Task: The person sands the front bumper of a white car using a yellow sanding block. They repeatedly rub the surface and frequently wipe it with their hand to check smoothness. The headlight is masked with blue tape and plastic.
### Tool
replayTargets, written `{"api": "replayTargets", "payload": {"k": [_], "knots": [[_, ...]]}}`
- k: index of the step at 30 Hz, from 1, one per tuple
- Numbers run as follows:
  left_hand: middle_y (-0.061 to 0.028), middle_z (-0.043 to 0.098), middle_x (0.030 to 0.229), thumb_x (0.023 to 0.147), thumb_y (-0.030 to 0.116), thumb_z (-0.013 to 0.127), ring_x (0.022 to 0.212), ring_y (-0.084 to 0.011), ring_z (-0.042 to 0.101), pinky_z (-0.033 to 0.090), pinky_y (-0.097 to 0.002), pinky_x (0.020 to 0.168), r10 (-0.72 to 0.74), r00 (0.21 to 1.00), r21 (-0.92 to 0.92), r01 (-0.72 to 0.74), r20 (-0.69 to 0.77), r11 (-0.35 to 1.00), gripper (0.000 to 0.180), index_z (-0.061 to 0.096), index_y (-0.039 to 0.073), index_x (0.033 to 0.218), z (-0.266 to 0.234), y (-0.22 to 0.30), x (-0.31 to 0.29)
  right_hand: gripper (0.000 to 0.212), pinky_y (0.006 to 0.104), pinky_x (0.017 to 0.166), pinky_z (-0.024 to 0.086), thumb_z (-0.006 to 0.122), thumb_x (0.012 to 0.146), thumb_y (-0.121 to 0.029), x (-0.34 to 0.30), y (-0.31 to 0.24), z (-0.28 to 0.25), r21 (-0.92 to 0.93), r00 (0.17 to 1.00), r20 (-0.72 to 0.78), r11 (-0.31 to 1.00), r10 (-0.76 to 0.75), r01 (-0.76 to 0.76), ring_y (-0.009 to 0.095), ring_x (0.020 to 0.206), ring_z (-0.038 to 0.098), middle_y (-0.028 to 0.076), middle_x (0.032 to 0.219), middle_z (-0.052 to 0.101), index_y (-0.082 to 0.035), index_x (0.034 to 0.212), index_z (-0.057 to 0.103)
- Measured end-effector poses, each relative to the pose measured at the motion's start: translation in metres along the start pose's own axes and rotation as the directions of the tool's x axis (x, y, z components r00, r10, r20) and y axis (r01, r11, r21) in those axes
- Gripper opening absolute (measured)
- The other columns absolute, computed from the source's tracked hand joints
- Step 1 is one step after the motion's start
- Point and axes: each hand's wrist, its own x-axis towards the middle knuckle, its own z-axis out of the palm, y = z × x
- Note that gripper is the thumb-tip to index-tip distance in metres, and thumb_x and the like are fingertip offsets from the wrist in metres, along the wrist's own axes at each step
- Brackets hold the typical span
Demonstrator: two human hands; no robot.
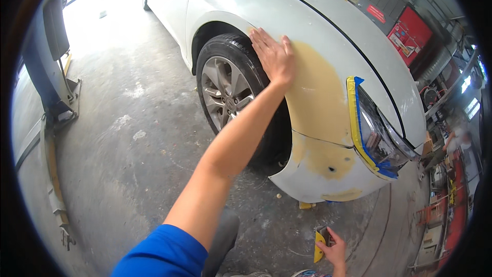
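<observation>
Blue sleeve point(161, 251), lower left; left hand point(275, 60), fingers slightly spread, rests at the tan fender patch's point(319, 90) edge, upper centre. Light, flat palm strokes should feel unevenness best. Right hand point(336, 250) fingers pinch a yellow pad point(319, 246), lower right.

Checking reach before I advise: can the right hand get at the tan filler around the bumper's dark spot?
Probably yes: the right hand is low, short of the tan filler, with nothing visible blocking the way between, though it grips a yellow sanding block.
</observation>
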Motion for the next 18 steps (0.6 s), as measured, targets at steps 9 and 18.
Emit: {"api": "replayTargets", "payload": {"k": [9,18], "knots": [[-0.0336,0.010,0.171,0.109,0.038,0.042,0.162,-0.0442,0.005,0.007,-0.0481,0.132,0.170,0.984,-0.021,-0.169,0.059,0.985,0.080,0.015,-0.016,0.160,-0.008,0.007,-0.091,0.076,0.0344,0.087,0.059,0.095,0.074,-0.018,-0.011,0.002,0.009,-0.045,1.000,-0.003,0.999,-0.030,0.030,0.020,0.108,0.071,0.014,0.126,0.070,0.001,0.141,0.064],[-0.0327,0.010,0.172,0.103,0.038,0.058,0.160,-0.0504,0.004,0.007,-0.0599,0.130,0.476,0.822,-0.024,-0.495,0.312,0.869,0.090,0.011,-0.012,0.162,-0.045,-0.023,-0.199,0.073,0.0340,0.087,0.060,0.093,0.076,-0.013,-0.031,-0.040,0.009,0.039,0.994,-0.055,0.994,-0.096,0.098,0.020,0.109,0.071,0.015,0.126,0.070,0.005,0.140,0.063]]}}
